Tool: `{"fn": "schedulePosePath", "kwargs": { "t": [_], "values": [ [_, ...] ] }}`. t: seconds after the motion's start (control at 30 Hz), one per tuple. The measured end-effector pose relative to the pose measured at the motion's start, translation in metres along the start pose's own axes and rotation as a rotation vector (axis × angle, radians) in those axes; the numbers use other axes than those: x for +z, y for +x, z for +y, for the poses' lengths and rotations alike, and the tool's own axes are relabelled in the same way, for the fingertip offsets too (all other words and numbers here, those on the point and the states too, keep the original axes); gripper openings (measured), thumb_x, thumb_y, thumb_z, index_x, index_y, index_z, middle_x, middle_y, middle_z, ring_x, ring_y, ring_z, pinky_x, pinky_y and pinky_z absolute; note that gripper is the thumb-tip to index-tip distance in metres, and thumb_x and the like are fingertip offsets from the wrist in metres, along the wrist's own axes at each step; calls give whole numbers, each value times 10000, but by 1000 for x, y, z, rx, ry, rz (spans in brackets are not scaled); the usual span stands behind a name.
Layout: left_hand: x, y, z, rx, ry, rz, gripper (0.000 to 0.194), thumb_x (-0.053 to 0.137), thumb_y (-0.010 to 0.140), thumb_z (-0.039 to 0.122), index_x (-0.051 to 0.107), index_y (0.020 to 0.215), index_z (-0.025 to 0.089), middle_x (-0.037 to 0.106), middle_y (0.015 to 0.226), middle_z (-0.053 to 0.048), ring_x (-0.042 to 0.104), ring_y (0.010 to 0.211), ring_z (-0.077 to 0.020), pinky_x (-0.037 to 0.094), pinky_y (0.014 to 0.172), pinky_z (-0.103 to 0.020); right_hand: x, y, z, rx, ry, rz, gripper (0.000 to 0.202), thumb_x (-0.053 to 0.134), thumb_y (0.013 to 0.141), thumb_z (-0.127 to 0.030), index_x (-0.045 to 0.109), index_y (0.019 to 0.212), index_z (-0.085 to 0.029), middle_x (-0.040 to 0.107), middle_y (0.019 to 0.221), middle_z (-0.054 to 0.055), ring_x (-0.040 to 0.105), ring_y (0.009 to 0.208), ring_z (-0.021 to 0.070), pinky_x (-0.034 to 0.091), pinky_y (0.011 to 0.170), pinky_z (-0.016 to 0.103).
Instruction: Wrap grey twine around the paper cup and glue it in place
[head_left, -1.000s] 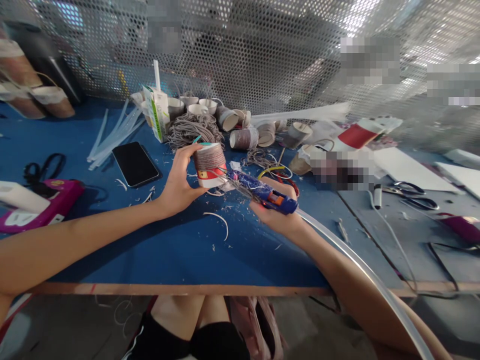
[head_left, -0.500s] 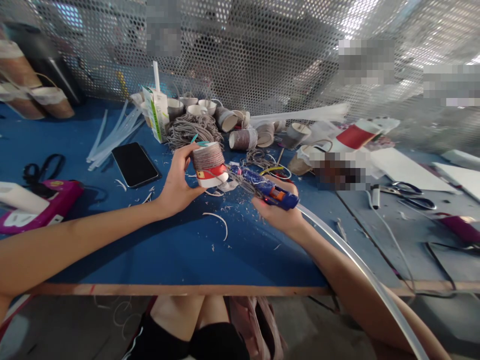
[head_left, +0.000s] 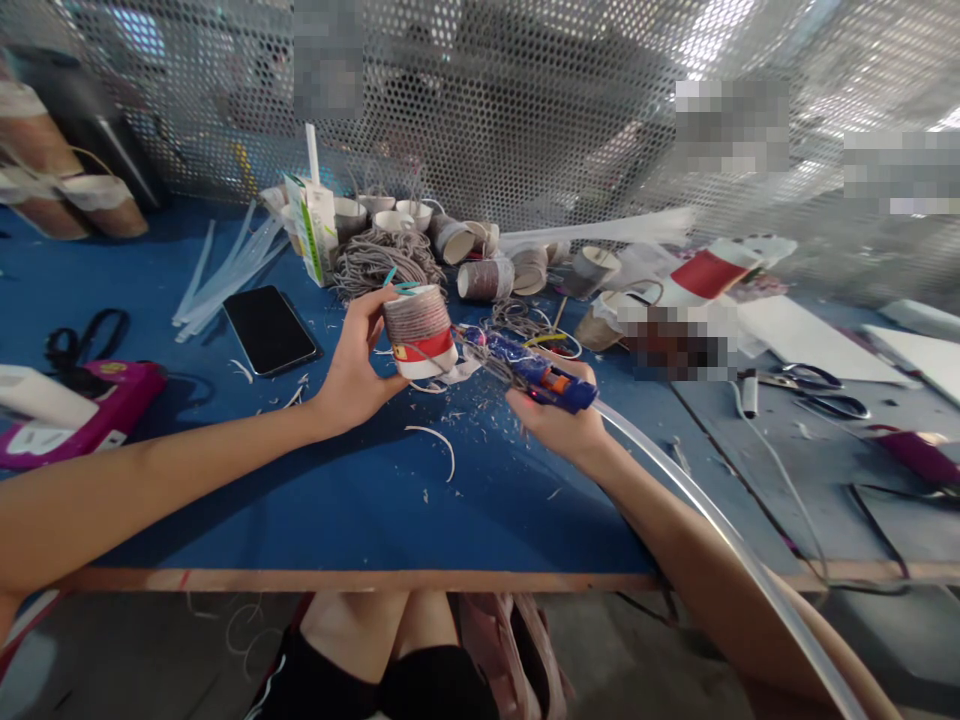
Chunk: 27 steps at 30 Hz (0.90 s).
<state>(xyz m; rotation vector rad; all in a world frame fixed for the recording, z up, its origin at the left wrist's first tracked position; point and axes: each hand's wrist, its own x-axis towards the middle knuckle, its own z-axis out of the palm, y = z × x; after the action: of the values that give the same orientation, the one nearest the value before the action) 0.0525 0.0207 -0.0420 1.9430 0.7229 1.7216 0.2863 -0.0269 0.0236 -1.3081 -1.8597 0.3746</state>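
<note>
From the head camera I see my left hand [head_left: 358, 362] gripping a paper cup [head_left: 418, 330] just above the blue table [head_left: 300, 500], thumb and fingers curled around its side. The cup's upper part is wound with grey cord and a red band shows lower down. My right hand [head_left: 559, 418] is wrapped around a blue glue gun [head_left: 534, 372], fingers closed on the handle, with the nozzle pointing left and touching or nearly touching the cup's lower edge; I cannot tell which. A long clear glue stick [head_left: 720, 530] trails from the back of the gun over my right forearm.

Farther off lie a heap of grey cord [head_left: 379, 260], more wrapped cups [head_left: 487, 278], a phone [head_left: 271, 328] to the left and scissors [head_left: 821, 392] on the right.

My worry is hot glue: with my left fingertips so near the nozzle, a slip could burn them. The loose cord ends around the gun could also snag and smear glue onto the table.
</note>
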Motion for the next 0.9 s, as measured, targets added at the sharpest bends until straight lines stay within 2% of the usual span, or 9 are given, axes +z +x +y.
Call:
{"fn": "schedulePosePath", "kwargs": {
  "t": [0.17,0.3,0.4,0.53,0.6,0.7,0.73,0.77,0.9],
  "values": [
    [0,-1,-2,33,-26,-34,791,835,725,489,379,1339,291,461,1394,-111,509,1347,-268,440,1160,-464,0,5,7,-41,-41,5,206,511,641,-229,328,545,-229,376,498,-47,334,485,85,302,496,263],
    [0,-1,-6,76,-38,-17,840,853,698,501,369,1354,298,462,1375,-102,506,1342,-271,427,1164,-475,-8,18,24,-177,-196,-35,228,527,661,-236,303,616,-237,404,569,-35,369,533,109,334,553,280],
    [1,-3,-6,69,-28,12,819,830,723,510,362,1364,308,464,1358,-99,507,1332,-276,440,1147,-492,-14,26,37,-225,-368,-131,235,601,664,-300,380,703,-234,488,701,10,439,610,150,360,589,304],
    [1,-3,-4,52,-31,6,786,799,758,502,350,1378,321,464,1365,-100,508,1329,-279,442,1144,-508,-15,28,44,-183,-589,-250,337,700,725,-381,495,923,-201,567,978,106,546,715,205,419,600,330],
    [0,-3,-3,51,-22,-4,791,792,759,517,341,1379,321,456,1379,-101,508,1331,-279,439,1147,-511,-16,28,44,-193,-532,-308,474,762,714,-444,502,1026,-200,552,1083,122,578,773,219,479,650,361],
    [-1,-3,-2,28,13,-19,799,786,760,530,330,1379,313,457,1385,-107,505,1336,-278,447,1139,-502,-24,31,41,-226,-325,-341,740,848,596,-579,482,1117,-203,513,1169,140,588,901,261,535,792,441],
    [-2,-3,-2,19,21,-20,796,786,761,525,330,1378,312,459,1385,-109,503,1336,-275,452,1133,-495,-27,32,39,-235,-244,-335,773,858,571,-596,477,1117,-203,507,1182,145,583,953,277,533,848,462],
    [-2,-3,-2,12,24,-20,791,786,764,518,330,1377,313,461,1384,-109,502,1334,-272,457,1128,-487,-28,32,37,-243,-151,-329,746,850,586,-600,473,1097,-207,507,1186,146,578,1002,286,522,899,474],
    [-2,-4,-2,6,22,0,794,796,751,514,344,1371,311,459,1362,-103,497,1325,-270,451,1132,-484,-18,21,23,-202,364,-354,434,671,813,-576,426,927,-237,559,1193,113,565,1159,251,463,1031,466]
  ]
}}
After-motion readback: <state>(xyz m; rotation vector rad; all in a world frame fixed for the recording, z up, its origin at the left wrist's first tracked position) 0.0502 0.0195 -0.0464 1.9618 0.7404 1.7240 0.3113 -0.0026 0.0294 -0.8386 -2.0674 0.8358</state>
